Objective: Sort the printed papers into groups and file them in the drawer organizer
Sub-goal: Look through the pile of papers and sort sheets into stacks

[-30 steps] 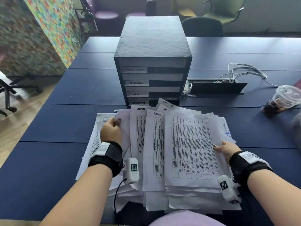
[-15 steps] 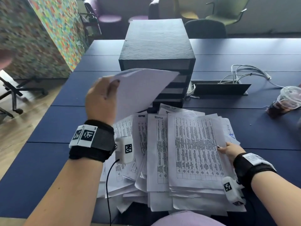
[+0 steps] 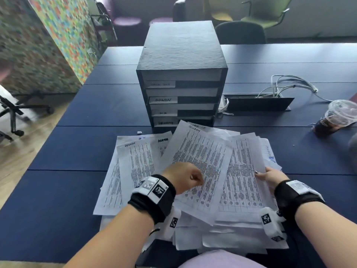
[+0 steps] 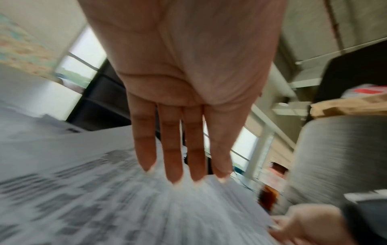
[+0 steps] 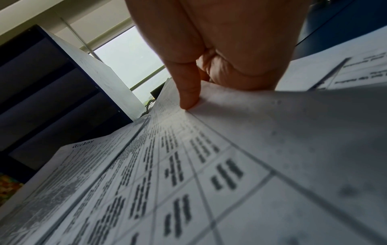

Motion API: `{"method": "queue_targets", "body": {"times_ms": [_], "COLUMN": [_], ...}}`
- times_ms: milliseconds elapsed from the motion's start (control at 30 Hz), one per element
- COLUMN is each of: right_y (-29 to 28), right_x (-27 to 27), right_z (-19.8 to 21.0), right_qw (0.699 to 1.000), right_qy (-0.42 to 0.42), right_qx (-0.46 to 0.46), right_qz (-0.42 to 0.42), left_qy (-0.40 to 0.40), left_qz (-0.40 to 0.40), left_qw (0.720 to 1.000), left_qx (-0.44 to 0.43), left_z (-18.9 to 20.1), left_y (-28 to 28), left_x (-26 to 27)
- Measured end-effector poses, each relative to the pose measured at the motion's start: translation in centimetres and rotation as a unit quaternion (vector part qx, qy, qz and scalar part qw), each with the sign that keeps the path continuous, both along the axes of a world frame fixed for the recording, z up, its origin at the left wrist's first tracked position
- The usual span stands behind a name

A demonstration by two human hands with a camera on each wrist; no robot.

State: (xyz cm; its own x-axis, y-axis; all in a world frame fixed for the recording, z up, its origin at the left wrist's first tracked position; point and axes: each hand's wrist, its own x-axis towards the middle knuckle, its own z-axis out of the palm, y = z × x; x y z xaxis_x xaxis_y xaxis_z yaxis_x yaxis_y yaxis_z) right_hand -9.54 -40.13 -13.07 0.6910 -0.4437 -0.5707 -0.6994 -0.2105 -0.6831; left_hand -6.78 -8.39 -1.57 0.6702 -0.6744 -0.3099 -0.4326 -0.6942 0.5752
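A spread pile of printed papers lies on the blue table in front of a dark drawer organizer whose four drawers carry handwritten labels. A tilted sheet marked SECURITY lies on top of the pile's middle. My left hand rests on that sheet; in the left wrist view its fingers are straight, with their tips on the paper. My right hand pinches the pile's right edge, thumb on top and fingers curled underneath. Sheets marked ADMIN fan out at the left.
An iced drink cup stands at the far right of the table. A black cable box with white cables sits right of the organizer. Chairs stand behind the table, and an office chair stands on the floor at left.
My left hand lifted a sheet from the pile's left side, swung it over and laid it on the middle, where it now rests with straight fingers. The right hand kept its hold on the pile's edge.
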Motion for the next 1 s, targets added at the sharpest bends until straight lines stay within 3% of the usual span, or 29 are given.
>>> {"method": "queue_targets", "body": {"times_ms": [100, 200, 300, 433, 600, 733, 900, 1000], "right_y": [-0.3, -0.9, -1.0, 0.3, 0.8, 0.0, -1.4, -1.6], "right_x": [0.0, 0.0, -0.2, -0.6, -0.6, -0.9, -1.9, -2.2], "right_z": [-0.3, -0.9, -0.8, 0.6, 1.8, 2.5, 2.7, 2.6], "right_qw": [1.000, 0.999, 0.996, 0.983, 0.970, 0.962, 0.950, 0.941], "right_qy": [-0.004, -0.002, -0.012, -0.044, -0.072, -0.090, -0.092, -0.105], "right_qx": [0.007, 0.038, 0.084, 0.160, 0.217, 0.243, 0.283, 0.306], "right_qz": [0.004, -0.002, -0.024, -0.079, -0.082, -0.090, -0.098, -0.097], "left_qy": [-0.010, -0.037, 0.037, 0.084, 0.094, 0.026, -0.057, -0.058], "left_qz": [0.148, 0.314, 0.410, 0.428, 0.457, 0.517, 0.622, 0.636], "left_qw": [0.989, 0.949, 0.911, 0.899, 0.879, 0.849, 0.771, 0.758], "left_qx": [-0.012, 0.000, -0.012, -0.040, -0.101, -0.108, -0.124, -0.136], "left_z": [-1.3, -2.4, -3.2, -4.3, -4.9, -5.0, -4.4, -4.1], "left_y": [2.4, 4.8, 5.9, 5.5, 4.8, 6.9, 10.4, 10.7], "left_x": [1.3, 2.5, 2.7, 2.3, 2.0, 3.3, 3.9, 4.0]}}
